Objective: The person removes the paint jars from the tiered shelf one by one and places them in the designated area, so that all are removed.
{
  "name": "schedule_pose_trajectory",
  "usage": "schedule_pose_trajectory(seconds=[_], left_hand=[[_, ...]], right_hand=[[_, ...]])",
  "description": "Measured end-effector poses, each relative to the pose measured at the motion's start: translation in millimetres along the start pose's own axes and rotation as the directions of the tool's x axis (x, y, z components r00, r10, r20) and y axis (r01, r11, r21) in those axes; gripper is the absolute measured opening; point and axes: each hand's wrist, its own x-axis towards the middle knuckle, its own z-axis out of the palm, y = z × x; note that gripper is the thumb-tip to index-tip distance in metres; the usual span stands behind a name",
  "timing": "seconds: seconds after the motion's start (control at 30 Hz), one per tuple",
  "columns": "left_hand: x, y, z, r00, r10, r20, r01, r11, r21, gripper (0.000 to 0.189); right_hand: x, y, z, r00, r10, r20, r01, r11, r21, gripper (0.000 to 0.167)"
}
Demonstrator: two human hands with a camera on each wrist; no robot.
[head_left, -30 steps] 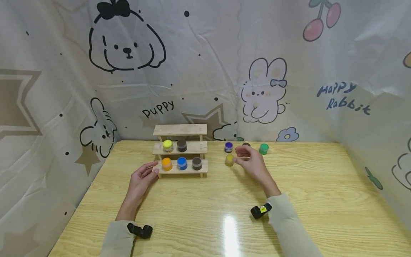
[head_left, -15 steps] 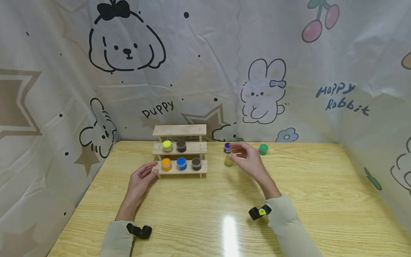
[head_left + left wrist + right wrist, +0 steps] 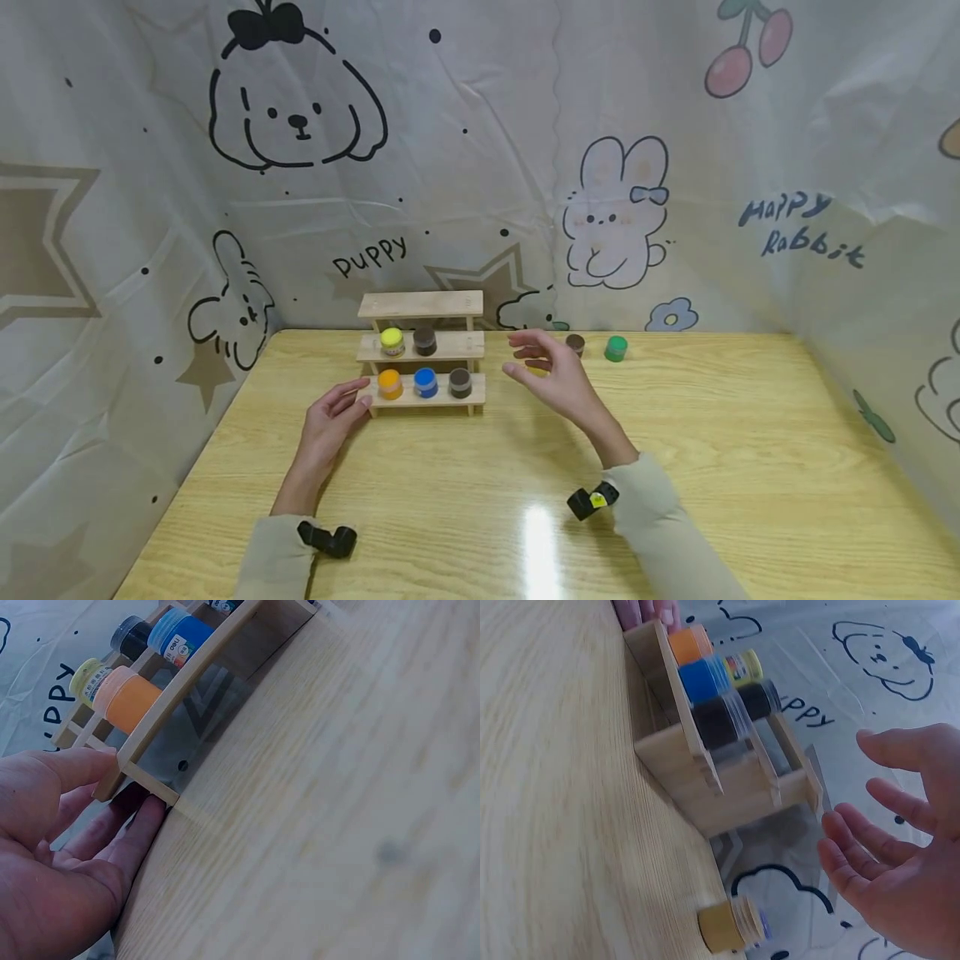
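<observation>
A three-tier wooden rack (image 3: pixel 422 304) bears small paint jars. Yellow (image 3: pixel 392 342) and dark (image 3: pixel 424 340) jars stand on its middle tier; orange (image 3: pixel 390 384), blue (image 3: pixel 425 382) and dark grey (image 3: pixel 460 382) ones on the lowest. My left hand (image 3: pixel 330 425) holds the left end of the lowest tier, thumb against the shelf end (image 3: pixel 120 761). My right hand (image 3: pixel 553 379) hovers right of the rack, fingers loosely bent and apart, nothing between them. It partly hides a dark yellow jar (image 3: pixel 724 928) on the table. A purple jar (image 3: pixel 766 930) barely shows behind that one.
A brown jar (image 3: pixel 575 344) and a green jar (image 3: pixel 616 348) stand near the back edge of the wood-grain table (image 3: pixel 450 492), right of my right hand. A printed curtain (image 3: pixel 465 183) hangs directly behind the table and along both sides.
My right hand has moved left, from beside the dark yellow jar to above and past it, toward the rack. The brown jar is uncovered and the purple one is covered. My left hand stays put.
</observation>
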Motion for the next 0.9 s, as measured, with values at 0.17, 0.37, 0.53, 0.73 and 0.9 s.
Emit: schedule_pose_trajectory(seconds=[0.17, 0.37, 0.53, 0.73, 0.9], left_hand=[[-0.9, 1.6, -0.1, 1.0, 0.001, -0.008, -0.001, 1.0, -0.002, 0.046], [-2.0, 2.0, 0.1, 1.0, 0.004, -0.014, -0.004, 1.0, -0.001, 0.046], [-1.6, 2.9, -0.1, 1.0, 0.005, -0.008, -0.005, 1.0, -0.008, 0.045], [-2.6, 4.2, -0.2, 1.0, 0.002, 0.001, -0.002, 1.0, -0.011, 0.045], [-2.9, 3.9, -0.2, 1.0, 0.0, -0.003, 0.0, 1.0, -0.006, 0.045]], right_hand=[[8.0, 5, 14, 0.999, -0.042, 0.014, 0.041, 0.999, 0.025, 0.045], [18.5, -3, 31, 0.997, -0.06, 0.049, 0.06, 0.998, 0.003, 0.045], [29.8, -9, 42, 0.994, -0.079, 0.081, 0.079, 0.997, 0.008, 0.045], [44.4, -11, 56, 0.99, -0.083, 0.115, 0.087, 0.996, -0.029, 0.044], [56.0, -11, 65, 0.985, -0.073, 0.153, 0.084, 0.994, -0.066, 0.048]])
